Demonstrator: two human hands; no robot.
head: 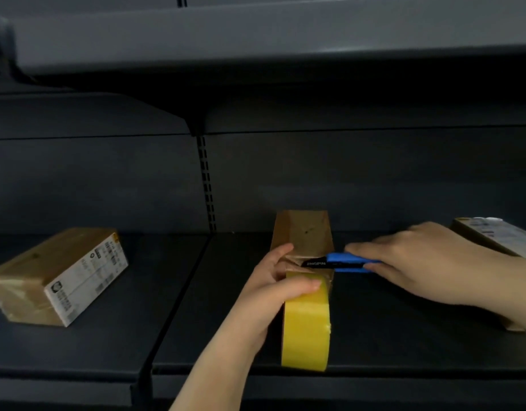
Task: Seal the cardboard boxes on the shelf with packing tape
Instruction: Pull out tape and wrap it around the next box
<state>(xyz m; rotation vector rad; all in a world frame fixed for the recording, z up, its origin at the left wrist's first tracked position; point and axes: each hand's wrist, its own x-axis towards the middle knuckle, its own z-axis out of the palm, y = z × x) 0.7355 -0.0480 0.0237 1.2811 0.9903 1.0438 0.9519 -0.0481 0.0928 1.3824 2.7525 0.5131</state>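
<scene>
A narrow brown cardboard box point(303, 232) lies on the dark shelf point(178, 307), running away from me. A yellow roll of packing tape point(305, 324) stands on edge at the box's near end, with a strip running from the roll onto the box top. My left hand point(273, 286) grips the roll from its left side, thumb over the top. My right hand point(427, 262) holds a blue and black utility knife point(339, 263) whose tip lies across the tape strip at the near end of the box.
A taped cardboard box point(57, 277) with a white label sits at the left of the shelf. Another labelled box point(499, 235) lies at the far right, partly hidden behind my right wrist. An upper shelf point(256, 40) overhangs close above.
</scene>
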